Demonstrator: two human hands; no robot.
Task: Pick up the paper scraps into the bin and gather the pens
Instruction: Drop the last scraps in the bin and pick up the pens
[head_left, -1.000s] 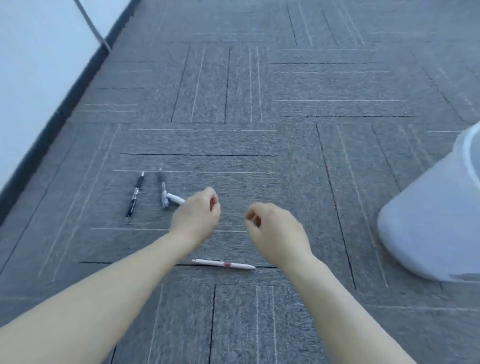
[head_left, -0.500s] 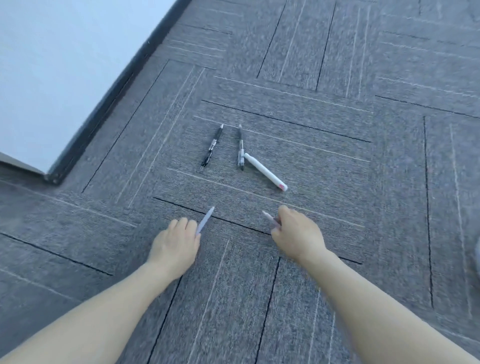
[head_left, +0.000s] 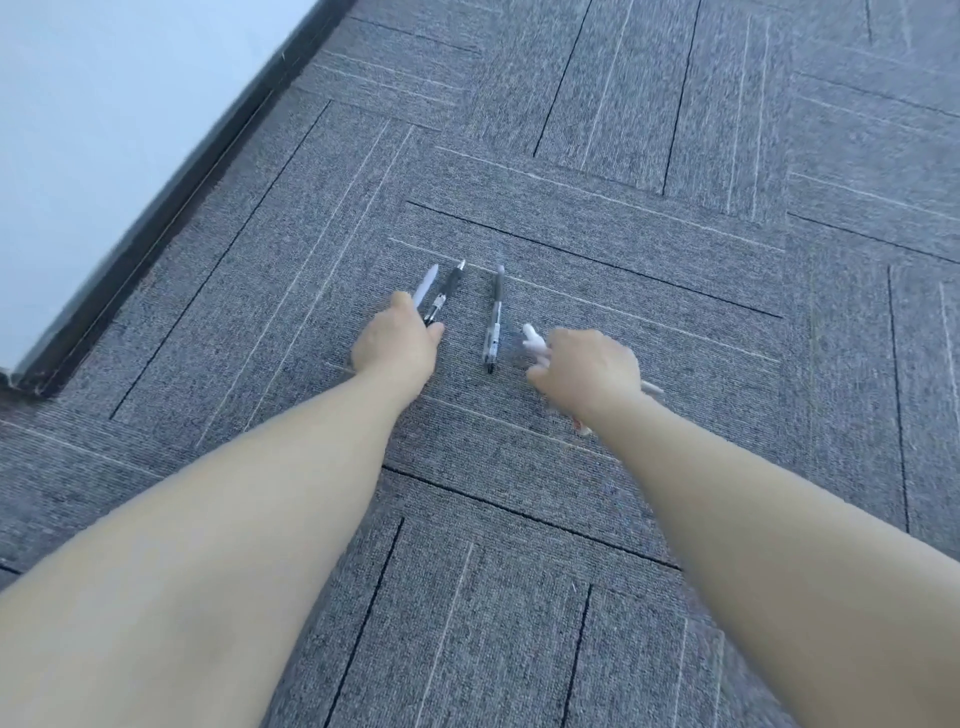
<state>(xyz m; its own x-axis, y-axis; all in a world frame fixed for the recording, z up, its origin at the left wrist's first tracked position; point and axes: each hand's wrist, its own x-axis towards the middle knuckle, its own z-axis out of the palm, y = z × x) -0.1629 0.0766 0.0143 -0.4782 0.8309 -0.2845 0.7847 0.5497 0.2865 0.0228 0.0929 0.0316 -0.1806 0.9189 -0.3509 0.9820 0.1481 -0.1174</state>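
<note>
Four pens are close together on the grey carpet. My left hand (head_left: 397, 343) grips a white pen (head_left: 427, 280) whose tip points away from me, right beside a black pen (head_left: 445, 291) that lies on the floor. A grey and clear pen (head_left: 493, 322) lies between my hands. My right hand (head_left: 587, 369), blurred, has its fingers curled over a white marker (head_left: 534, 339); the marker's red end (head_left: 582, 427) shows under my wrist. A thin white pen end (head_left: 652, 387) sticks out to the right of that hand. No bin or paper scraps are in view.
A white wall (head_left: 104, 130) with a dark skirting board (head_left: 171, 208) runs along the left. Grey carpet tiles (head_left: 675, 182) stretch in every other direction.
The view swung left and the bin left the frame. Both hands moved forward to the pens; my left hand carried its white pen up beside the black pen, my right hand reached the white marker.
</note>
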